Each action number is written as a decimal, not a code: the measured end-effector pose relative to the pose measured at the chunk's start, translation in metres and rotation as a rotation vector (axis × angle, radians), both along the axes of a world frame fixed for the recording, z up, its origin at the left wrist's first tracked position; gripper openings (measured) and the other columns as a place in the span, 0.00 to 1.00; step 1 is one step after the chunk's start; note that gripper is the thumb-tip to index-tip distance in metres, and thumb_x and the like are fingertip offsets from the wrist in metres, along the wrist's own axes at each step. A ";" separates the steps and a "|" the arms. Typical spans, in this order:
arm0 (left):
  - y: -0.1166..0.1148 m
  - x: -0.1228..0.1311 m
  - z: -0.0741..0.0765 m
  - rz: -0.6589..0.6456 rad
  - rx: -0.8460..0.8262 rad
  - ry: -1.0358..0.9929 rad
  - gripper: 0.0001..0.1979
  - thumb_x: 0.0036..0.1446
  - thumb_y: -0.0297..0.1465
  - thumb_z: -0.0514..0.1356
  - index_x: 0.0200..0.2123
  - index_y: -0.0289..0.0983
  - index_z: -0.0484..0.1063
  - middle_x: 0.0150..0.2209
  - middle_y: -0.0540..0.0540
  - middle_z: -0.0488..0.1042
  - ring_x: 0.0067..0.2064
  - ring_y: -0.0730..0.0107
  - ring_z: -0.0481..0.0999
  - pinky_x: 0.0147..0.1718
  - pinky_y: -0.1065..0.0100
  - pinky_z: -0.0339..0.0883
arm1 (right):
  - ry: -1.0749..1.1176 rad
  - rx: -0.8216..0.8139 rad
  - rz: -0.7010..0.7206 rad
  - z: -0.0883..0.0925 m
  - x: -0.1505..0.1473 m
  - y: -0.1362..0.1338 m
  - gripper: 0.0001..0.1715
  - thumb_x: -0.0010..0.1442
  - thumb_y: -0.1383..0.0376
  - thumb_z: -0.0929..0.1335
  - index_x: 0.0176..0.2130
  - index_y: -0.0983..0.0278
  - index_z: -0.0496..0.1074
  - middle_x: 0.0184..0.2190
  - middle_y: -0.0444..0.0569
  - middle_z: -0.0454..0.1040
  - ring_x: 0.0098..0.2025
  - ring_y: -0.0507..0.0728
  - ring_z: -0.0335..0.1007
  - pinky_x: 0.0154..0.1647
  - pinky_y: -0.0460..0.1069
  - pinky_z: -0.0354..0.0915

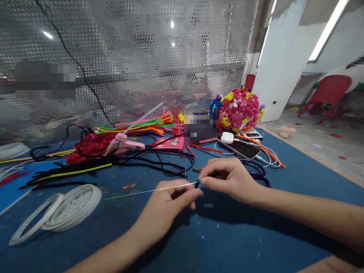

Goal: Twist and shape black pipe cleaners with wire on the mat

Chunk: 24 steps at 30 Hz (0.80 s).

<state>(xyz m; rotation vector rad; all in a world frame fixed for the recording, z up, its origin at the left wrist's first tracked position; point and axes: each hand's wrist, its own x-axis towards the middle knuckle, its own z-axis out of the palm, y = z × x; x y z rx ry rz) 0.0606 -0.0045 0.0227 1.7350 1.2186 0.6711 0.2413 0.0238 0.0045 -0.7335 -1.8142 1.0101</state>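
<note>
Fingers first: on the left hand, thumb and forefinger come nearly together around the lower end of a short black piece; whether they press on it I cannot tell. The right hand pinches that same piece's upper end between thumb and fingertips. The piece sits between the two hands, above the blue tabletop, and a thin pale wire runs from it toward nine o'clock, across the left forefinger.

Taking the black piece as the clock's centre and going left to right: the white tray of beads lies out near nine, with black fuzzy stems just above it; the pink glue gun is at ten, a bundle of coloured stems between ten and eleven, the flower ball at one, the phone at two and blue handles at three.

The step in hand looks like fixing the black piece to the wire. The next move, I judge, calls for steadying the wire while the right fingertips turn or press the black end.

The join is mostly covered by fingertips, the tool with the blue handles is partly behind the right hand, and blurred patches mask some background.
</note>
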 end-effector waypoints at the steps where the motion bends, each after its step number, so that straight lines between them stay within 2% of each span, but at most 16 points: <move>1: -0.004 0.003 -0.002 0.019 -0.034 0.003 0.18 0.57 0.37 0.55 0.18 0.35 0.67 0.15 0.56 0.59 0.18 0.80 0.56 0.20 0.75 0.51 | -0.013 0.061 -0.054 -0.002 -0.002 -0.003 0.05 0.55 0.69 0.68 0.29 0.67 0.73 0.23 0.44 0.71 0.23 0.47 0.64 0.22 0.41 0.58; 3: -0.009 0.007 -0.003 0.045 -0.070 0.037 0.21 0.58 0.40 0.52 0.18 0.35 0.66 0.13 0.57 0.54 0.17 0.79 0.53 0.18 0.74 0.48 | -0.079 0.270 -0.128 -0.006 -0.003 -0.006 0.06 0.56 0.70 0.66 0.31 0.67 0.73 0.24 0.44 0.71 0.24 0.47 0.64 0.24 0.42 0.58; 5: -0.012 0.004 -0.002 0.043 0.005 0.132 0.21 0.59 0.41 0.51 0.18 0.36 0.66 0.14 0.55 0.57 0.18 0.78 0.56 0.19 0.74 0.49 | -0.194 0.535 -0.172 -0.009 -0.002 -0.008 0.08 0.59 0.71 0.64 0.35 0.68 0.73 0.24 0.46 0.70 0.25 0.48 0.63 0.25 0.43 0.57; 8: -0.010 -0.006 0.004 -0.064 0.288 0.350 0.16 0.60 0.35 0.51 0.23 0.36 0.70 0.23 0.52 0.69 0.27 0.74 0.67 0.27 0.73 0.56 | -0.414 0.827 -0.161 -0.011 0.002 -0.004 0.10 0.61 0.70 0.62 0.36 0.68 0.72 0.22 0.45 0.67 0.23 0.49 0.60 0.22 0.45 0.52; 11: -0.008 -0.015 0.009 -0.202 0.516 0.528 0.14 0.61 0.33 0.50 0.30 0.37 0.73 0.27 0.49 0.72 0.29 0.70 0.70 0.29 0.71 0.57 | -0.543 0.939 -0.008 -0.007 0.007 0.002 0.12 0.61 0.70 0.60 0.33 0.68 0.72 0.20 0.44 0.65 0.21 0.50 0.58 0.21 0.47 0.49; 14: -0.006 -0.015 0.014 -0.275 0.477 0.539 0.13 0.61 0.33 0.51 0.31 0.38 0.74 0.27 0.50 0.73 0.29 0.71 0.71 0.28 0.72 0.57 | -0.551 0.876 0.225 0.001 0.012 0.008 0.10 0.61 0.70 0.62 0.33 0.68 0.72 0.22 0.45 0.68 0.23 0.50 0.61 0.23 0.46 0.52; 17: -0.004 -0.012 0.018 -0.325 0.275 0.410 0.12 0.60 0.32 0.54 0.29 0.39 0.75 0.26 0.53 0.74 0.29 0.74 0.72 0.29 0.75 0.58 | -0.503 0.660 0.416 0.007 0.016 0.010 0.06 0.60 0.70 0.64 0.35 0.67 0.72 0.27 0.47 0.71 0.28 0.49 0.65 0.29 0.44 0.57; 19: -0.002 -0.012 0.018 -0.339 0.144 0.318 0.11 0.59 0.31 0.54 0.27 0.38 0.74 0.24 0.54 0.73 0.28 0.75 0.71 0.29 0.76 0.59 | -0.423 0.507 0.485 0.009 0.016 0.009 0.05 0.59 0.70 0.66 0.34 0.68 0.72 0.28 0.48 0.71 0.31 0.49 0.66 0.32 0.43 0.60; 22: 0.000 -0.013 0.013 -0.325 0.023 0.188 0.12 0.59 0.32 0.54 0.28 0.37 0.74 0.24 0.53 0.72 0.28 0.75 0.70 0.28 0.76 0.59 | -0.228 0.338 0.462 0.007 0.014 0.007 0.04 0.56 0.69 0.69 0.30 0.69 0.72 0.26 0.47 0.71 0.30 0.48 0.66 0.32 0.42 0.61; 24: 0.000 -0.013 0.006 -0.277 0.035 0.126 0.13 0.60 0.34 0.53 0.29 0.36 0.74 0.22 0.53 0.70 0.26 0.76 0.67 0.26 0.76 0.58 | -0.106 0.248 0.342 0.004 0.011 0.006 0.05 0.55 0.68 0.69 0.29 0.68 0.72 0.25 0.46 0.71 0.28 0.48 0.65 0.29 0.42 0.61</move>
